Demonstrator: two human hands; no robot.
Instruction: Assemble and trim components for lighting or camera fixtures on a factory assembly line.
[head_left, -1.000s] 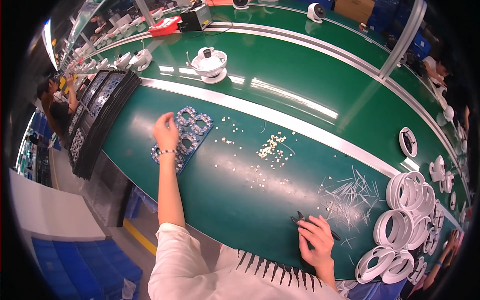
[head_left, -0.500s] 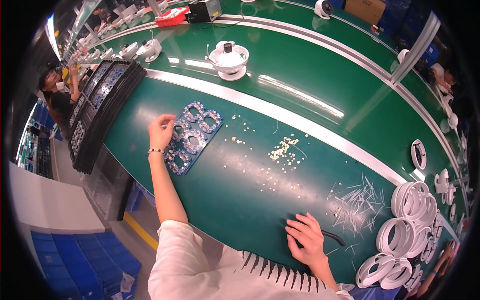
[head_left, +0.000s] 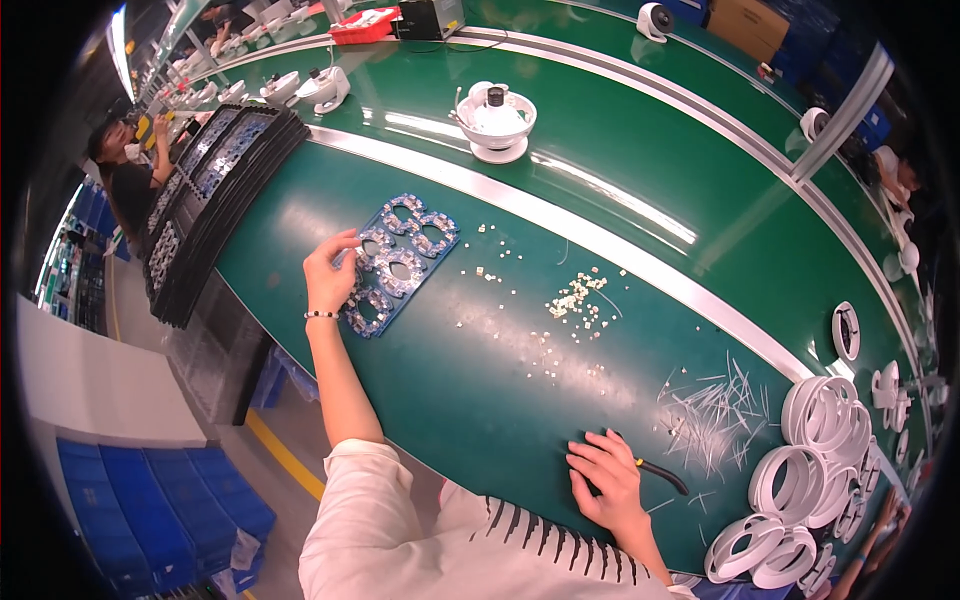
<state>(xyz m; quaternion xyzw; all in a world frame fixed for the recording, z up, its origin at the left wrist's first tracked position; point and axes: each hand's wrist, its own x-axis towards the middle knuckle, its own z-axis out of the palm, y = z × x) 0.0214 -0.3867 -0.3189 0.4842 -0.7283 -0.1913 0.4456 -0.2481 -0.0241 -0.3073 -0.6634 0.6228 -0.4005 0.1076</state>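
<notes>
Clock face centred mid-picture. Hands well apart. Left hand (head_left: pixel 331 277) at 9 o'clock, fingers bent, thumb near the index finger, at the left edge of the circuit-board panel (head_left: pixel 418 259), which lies flat on the green bench (head_left: pixel 470 400) at 10 o'clock; cannot tell whether the fingertips grip it. A beaded bracelet (head_left: pixel 321 315) circles the left wrist. Right hand (head_left: pixel 606 482) at 5 o'clock, fingers slightly spread, beside the pliers (head_left: pixel 664 477); a black handle with a yellow part emerges past the fingers. Whether the palm holds them is hidden.

Surroundings: small pale pieces (head_left: pixel 577 297) scattered at 3 o'clock; a heap of thin white strips (head_left: pixel 712 415) at 4 o'clock, near the pliers; beyond it, stacked white rings (head_left: pixel 788 480) crowd that end of the bench. A pale rail (head_left: pixel 560 225) runs from 10 to 4 o'clock between bench and conveyor. On the conveyor, a white bowl-shaped unit (head_left: pixel 497 122) stands at 12. Stacked black trays (head_left: pixel 265 165) at 10 o'clock border the bench beyond the panel.

Compared with 1.0 s ago: the pliers' black nose then showed left of the right hand; now only the handle side is visible. The left hand covers less of the panel.

Markings: any lettering on the panel or the cardboard box (head_left: pixel 748 28) at 1 o'clock is too small to read.
</notes>
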